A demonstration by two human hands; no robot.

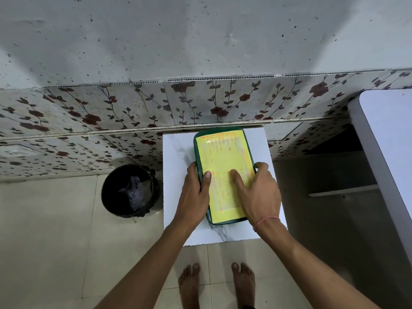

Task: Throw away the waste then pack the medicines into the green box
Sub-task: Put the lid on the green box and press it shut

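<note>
Green plastic, rectangular with rounded corners, lid on and faced with a yellow sheet of orange print: that is the green box (224,172), lying flat on the small white marble-patterned tabletop (176,152). Its long axis runs from the person toward the floral-tiled wall (89,112), the far end tipped a touch to the left. Both hands are on the near half. The left hand (196,195) wraps the left edge, thumb laid on top of the lid, fingers curled round the side and out of sight. The right hand (258,192) lies spread over the right side, index finger flat across the yellow sheet, other fingers hooked over the right rim. So the box sits clasped between the two hands, its far half sticking out clear beyond them. Left of the table, on the floor, stands a round black waste bin (129,190) with crumpled clear wrapping inside.
</note>
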